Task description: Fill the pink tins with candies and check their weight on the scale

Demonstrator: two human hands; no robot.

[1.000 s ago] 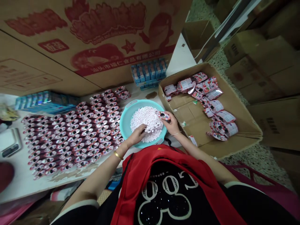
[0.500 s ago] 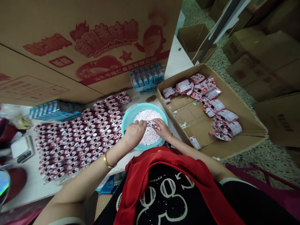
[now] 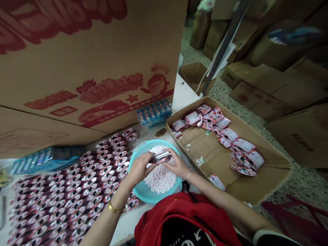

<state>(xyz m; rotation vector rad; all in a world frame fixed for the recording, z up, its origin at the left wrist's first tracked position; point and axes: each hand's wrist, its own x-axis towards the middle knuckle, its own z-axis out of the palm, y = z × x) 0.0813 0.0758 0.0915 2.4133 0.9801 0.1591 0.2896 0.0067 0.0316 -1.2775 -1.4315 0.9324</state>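
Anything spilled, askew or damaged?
Nothing spilled: small white tablets lie inside the round teal plastic basin, where left hand and right hand grip a silvery container. One pink packet lies alone at the brown cardboard box's near side, apart from the heap.

The white table (image 3: 183, 94) carries a teal basin (image 3: 151, 200) near its front edge. Left of the basin, small pink packets (image 3: 77, 191) lie in close rows that cover much of the top. Just behind the basin stands a row of blue boxes (image 3: 153, 114), with a small brown patch (image 3: 161, 132) between them. More blue boxes (image 3: 43, 160) lie far to the left, and a big printed carton (image 3: 89, 68) rises behind everything.
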